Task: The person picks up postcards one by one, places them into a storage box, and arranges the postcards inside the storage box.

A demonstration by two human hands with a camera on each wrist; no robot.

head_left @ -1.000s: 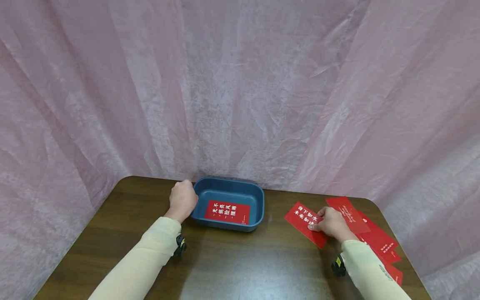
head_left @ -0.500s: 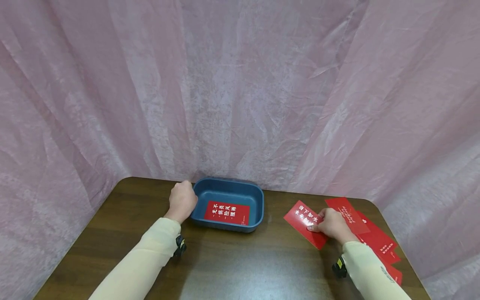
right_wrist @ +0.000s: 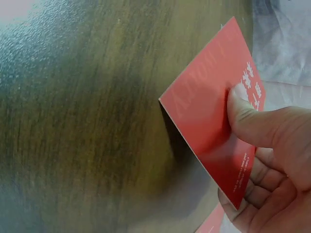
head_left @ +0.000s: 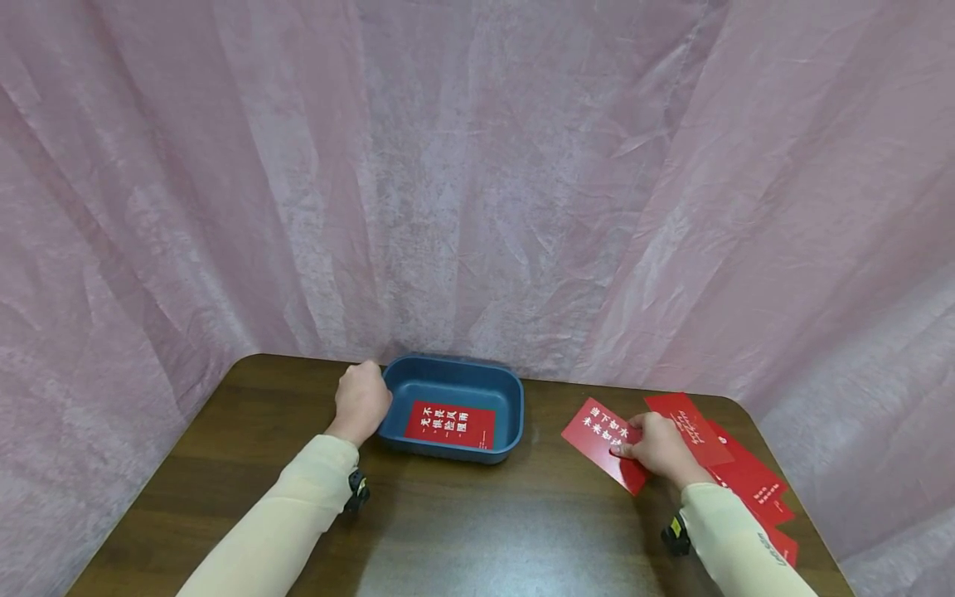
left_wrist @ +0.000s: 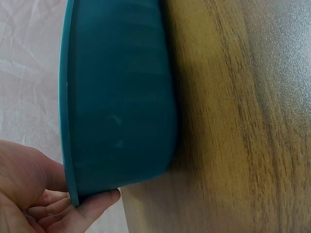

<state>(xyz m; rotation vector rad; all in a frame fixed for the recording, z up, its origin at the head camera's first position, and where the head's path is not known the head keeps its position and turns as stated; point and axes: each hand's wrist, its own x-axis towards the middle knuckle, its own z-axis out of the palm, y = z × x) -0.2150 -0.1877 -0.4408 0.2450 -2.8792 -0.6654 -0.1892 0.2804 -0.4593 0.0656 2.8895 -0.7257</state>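
My left hand (head_left: 361, 402) grips the left rim of a blue plastic tub (head_left: 516, 414); in the left wrist view the thumb and fingers (left_wrist: 99, 204) pinch its edge from both sides. Flat inside the tub lies a red card (head_left: 451, 424) with white Chinese characters. Over on the right, my right hand (head_left: 660, 448) pinches another red card (head_left: 597, 431), thumb on top and fingers beneath. That card (right_wrist: 209, 107) is tilted, one edge raised from the table in the right wrist view, and the thumb covers part of its lettering.
Several more red cards (head_left: 746, 468) overlap in a loose fan at the right end of the brown wooden table (head_left: 477, 531). Pink curtain (head_left: 462, 182) hangs right behind the table's back edge and around both sides.
The card in my right hand has tilted, its surface now catching more light and its lettering looking different. My left hand and the tub have stayed in place.
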